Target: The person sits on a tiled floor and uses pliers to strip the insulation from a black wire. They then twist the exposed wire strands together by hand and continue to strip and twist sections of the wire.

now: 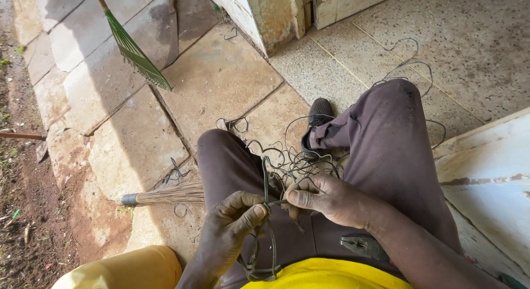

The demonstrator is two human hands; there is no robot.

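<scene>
The person sat on the step with knees apart, and both hands met low between the thighs, over the lap. The left hand [232, 225] was curled nearly shut, thumb pressed against the forefinger, pinching a doubled strand of dark wire [267, 184] that ran close to upright through the pinch: up toward the knees, and down into a small loop hanging just above the yellow shirt hem [326, 275]. The right hand [320, 199] sat just beside it, almost touching, fingers folded in tight on a short crosswise piece of the same wire, its tip pointing at the left thumb. So the long run stood roughly vertical and the right hand's bit lay across it, the two grips meeting at one spot. Beyond the hands the wire spread into a loose tangle [301, 162] between the legs, trailing out over the terrazzo floor [469, 40]. A straw hand broom [165, 194] lay on the paving slabs to the left, and a green rake [135, 54] farther off
</scene>
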